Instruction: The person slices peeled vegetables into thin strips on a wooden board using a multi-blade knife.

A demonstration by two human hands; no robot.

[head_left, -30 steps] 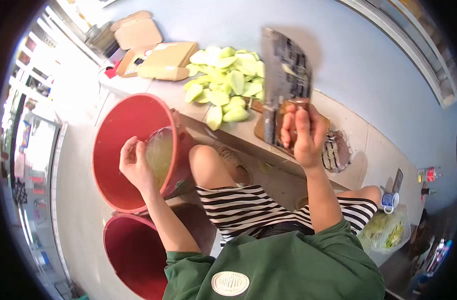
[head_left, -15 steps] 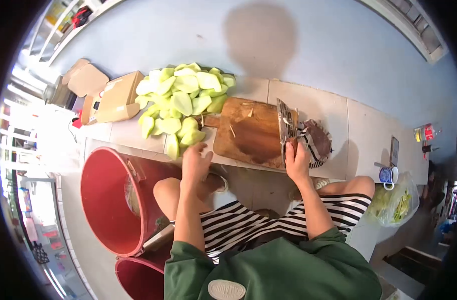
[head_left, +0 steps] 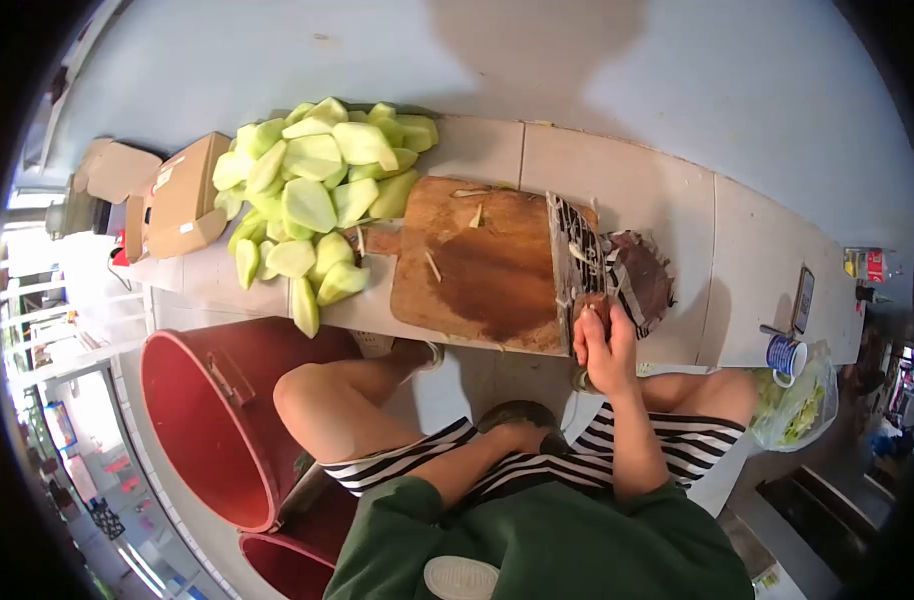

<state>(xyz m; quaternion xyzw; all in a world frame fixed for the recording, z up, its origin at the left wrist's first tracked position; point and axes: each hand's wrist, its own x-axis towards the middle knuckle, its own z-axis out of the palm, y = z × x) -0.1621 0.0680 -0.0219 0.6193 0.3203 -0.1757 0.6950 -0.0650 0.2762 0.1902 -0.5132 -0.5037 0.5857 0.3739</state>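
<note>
My right hand [head_left: 607,348] is closed round the handle of a cleaver [head_left: 574,245]. The broad, shiny blade stands over the right end of a wooden chopping board [head_left: 447,215], which has a damp dark patch and a few pale shreds on it. My left hand [head_left: 525,437] is down between my thighs, next to a dark rounded thing [head_left: 522,412]; its fingers are hidden or too unclear to read. Left of the board lies a heap of peeled, pale green fruit or vegetable pieces [head_left: 309,205]. Beyond the blade sits a brown bundle with striped cloth [head_left: 642,280].
A large red bucket [head_left: 212,430] stands at the lower left, with another red bucket [head_left: 292,560] below it. An open cardboard box [head_left: 185,200] is at the far left. On the right are a blue mug [head_left: 782,355], a phone [head_left: 804,298] and a plastic bag of greens [head_left: 802,410].
My left hand has dropped from beside the green pieces to between my thighs. My right hand stays on the cleaver at the board's right end. The view has shifted slightly.
</note>
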